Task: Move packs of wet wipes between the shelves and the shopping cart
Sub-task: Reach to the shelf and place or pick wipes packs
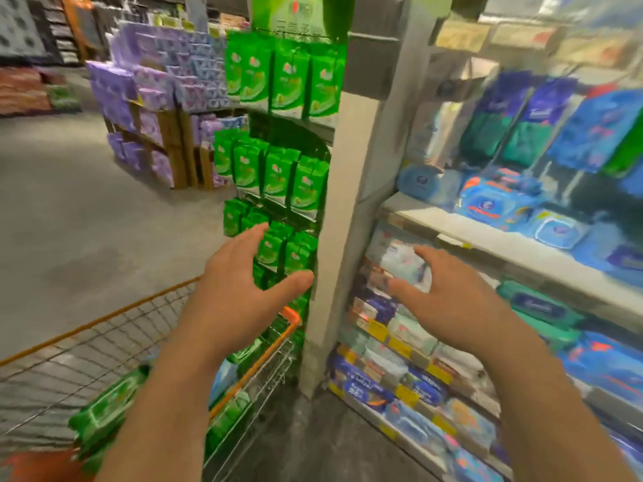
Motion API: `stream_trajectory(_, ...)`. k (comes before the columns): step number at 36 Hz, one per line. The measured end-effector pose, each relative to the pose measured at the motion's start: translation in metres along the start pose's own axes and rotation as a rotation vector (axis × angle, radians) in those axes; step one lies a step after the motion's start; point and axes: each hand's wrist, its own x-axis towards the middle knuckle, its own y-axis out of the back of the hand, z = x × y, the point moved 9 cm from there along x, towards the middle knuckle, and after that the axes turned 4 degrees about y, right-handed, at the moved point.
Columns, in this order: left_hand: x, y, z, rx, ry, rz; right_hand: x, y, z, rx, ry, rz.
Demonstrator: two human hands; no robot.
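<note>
— Nearest the lens? Two bare hands, left (240,290) and right (449,304), raised, each grip spread wide, nothing held.
— The wipes? Green plastic packs (104,415) are seen in the orange-rimmed wire cart (257,363); blue packs (494,200) are stacked on white shelves (487,238).

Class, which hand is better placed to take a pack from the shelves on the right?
The right hand: it is open beside the shelf packs, while the left hand fronts the hanging green packs.

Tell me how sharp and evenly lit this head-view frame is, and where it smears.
Head view: strong motion smear across the right-hand shelves, labels unreadable; the green hanging packs are softer but recognisable; left hand and right hand show fairly clean edges; wide-angle bending tilts the shelf post; lighting even, slight glare top right.
</note>
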Motion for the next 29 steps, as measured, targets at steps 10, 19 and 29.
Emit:
stream_trajectory(10,-0.004,-0.126,0.147,0.027,-0.198,-0.088,-0.051,0.074,0.170,0.073,-0.173,0.112)
stream_trajectory(19,-0.013,-0.212,0.238,-0.043,-0.362,-0.139,-0.085,0.108,0.292,0.141,-0.315,0.189)
stream_trajectory(29,0.005,-0.267,0.269,-0.078,-0.366,-0.211,-0.101,0.109,0.355,0.236,-0.448,0.162)
